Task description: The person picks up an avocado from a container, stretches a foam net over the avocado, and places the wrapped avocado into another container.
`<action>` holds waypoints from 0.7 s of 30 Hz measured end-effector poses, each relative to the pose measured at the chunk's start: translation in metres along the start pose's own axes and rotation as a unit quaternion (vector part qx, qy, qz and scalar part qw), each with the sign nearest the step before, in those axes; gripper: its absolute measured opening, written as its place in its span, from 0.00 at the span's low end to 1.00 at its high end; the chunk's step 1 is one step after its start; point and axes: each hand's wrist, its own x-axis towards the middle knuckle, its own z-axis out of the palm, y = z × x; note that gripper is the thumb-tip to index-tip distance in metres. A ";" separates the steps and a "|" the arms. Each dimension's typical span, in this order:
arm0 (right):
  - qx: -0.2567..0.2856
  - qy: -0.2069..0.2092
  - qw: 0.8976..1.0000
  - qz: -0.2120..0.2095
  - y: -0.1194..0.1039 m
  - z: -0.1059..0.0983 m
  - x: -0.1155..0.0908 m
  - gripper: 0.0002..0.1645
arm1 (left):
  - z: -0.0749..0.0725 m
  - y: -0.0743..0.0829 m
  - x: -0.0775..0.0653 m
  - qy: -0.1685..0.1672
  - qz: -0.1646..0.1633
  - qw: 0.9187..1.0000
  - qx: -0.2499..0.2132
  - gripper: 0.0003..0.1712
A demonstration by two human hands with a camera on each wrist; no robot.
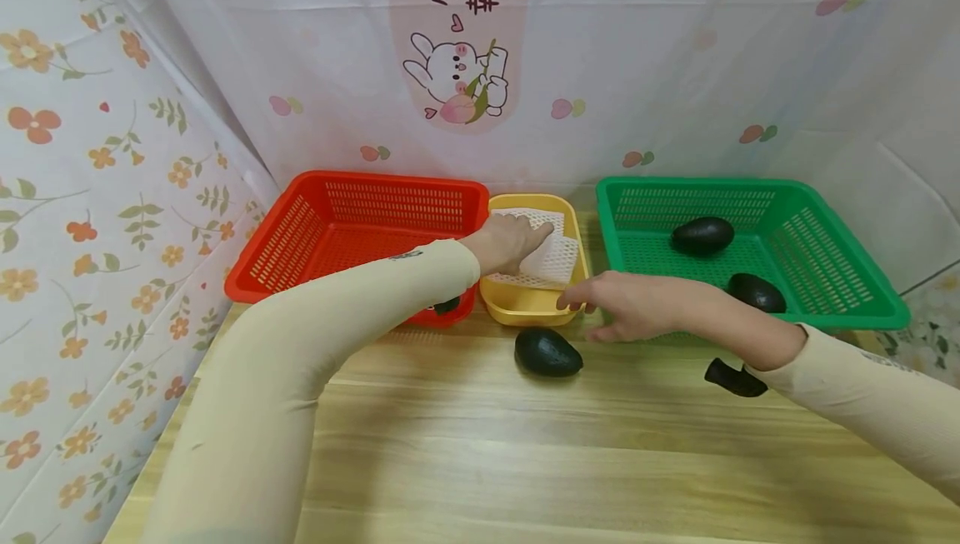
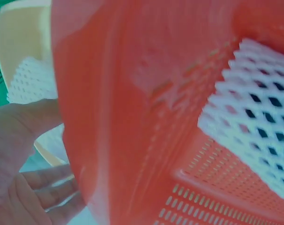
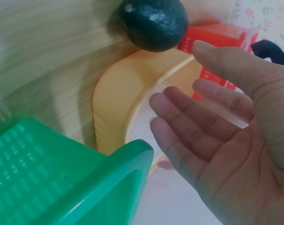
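My left hand (image 1: 510, 242) reaches over the yellow bin (image 1: 525, 311), its fingers extended above the white foam nets (image 1: 551, 261) inside. The left wrist view shows its thumb and fingers apart, beside the red basket's wall. My right hand (image 1: 633, 304) is at the bin's right front edge, palm bare and fingers loosely spread in the right wrist view. A dark avocado (image 1: 547, 352) lies on the table just in front of the bin. Within the red basket (image 1: 405, 186) is a foam net (image 2: 254, 112) with something dark showing through its mesh; my left forearm hides it from the head view.
The green basket (image 1: 622, 252) on the right holds two avocados, one toward the back (image 1: 702, 236) and one near the front (image 1: 756, 292). A printed cloth (image 1: 637, 69) hangs behind the baskets, and another floral cloth covers the left side. The wooden table (image 1: 480, 461) extends toward me.
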 end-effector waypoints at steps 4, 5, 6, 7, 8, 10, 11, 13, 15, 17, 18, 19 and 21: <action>0.002 0.000 1.000 -0.008 -0.002 0.003 -0.001 0.27 | 0.002 -0.003 0.003 0.007 0.017 1.000 0.016 0.38; 0.001 0.001 1.000 -0.010 -0.002 0.003 -0.001 0.26 | 0.002 -0.004 0.004 0.008 0.022 1.000 0.021 0.37; 0.002 0.001 1.000 -0.011 -0.003 0.004 -0.001 0.26 | 0.003 -0.004 0.005 0.009 0.026 0.999 0.022 0.36; 0.001 0.002 1.000 -0.014 -0.003 0.005 -0.002 0.26 | 0.004 -0.004 0.005 0.011 0.030 0.999 0.023 0.36; 0.002 0.001 1.000 -0.013 -0.004 0.005 -0.001 0.26 | 0.004 -0.005 0.005 0.013 0.034 0.999 0.023 0.35; 0.002 0.002 1.000 -0.016 -0.004 0.005 -0.001 0.26 | 0.004 -0.005 0.004 0.016 0.036 0.999 0.026 0.34; 0.003 0.001 1.000 -0.017 -0.005 0.005 -0.001 0.26 | 0.002 -0.006 0.003 0.017 0.035 0.999 0.024 0.33; -0.003 0.004 1.000 -0.017 -0.005 0.005 -0.001 0.26 | -0.001 -0.008 0.000 0.020 0.032 0.999 0.021 0.33; -0.010 0.011 1.000 -0.010 -0.006 0.004 -0.002 0.28 | -0.006 -0.011 -0.004 0.027 0.030 0.999 0.012 0.33; -0.014 0.026 1.000 0.001 -0.006 0.003 -0.003 0.29 | -0.012 -0.014 -0.010 0.033 0.024 0.999 -0.010 0.32; -0.015 0.036 0.999 0.008 -0.006 0.002 -0.004 0.29 | -0.015 -0.016 -0.012 0.038 0.022 0.999 -0.020 0.31; -0.015 0.048 0.999 0.014 -0.005 0.001 -0.004 0.29 | -0.019 -0.018 -0.016 0.044 0.021 0.998 -0.032 0.31; -0.014 0.081 0.996 0.023 -0.002 -0.001 -0.005 0.28 | -0.026 -0.020 -0.023 0.062 0.014 0.997 -0.050 0.27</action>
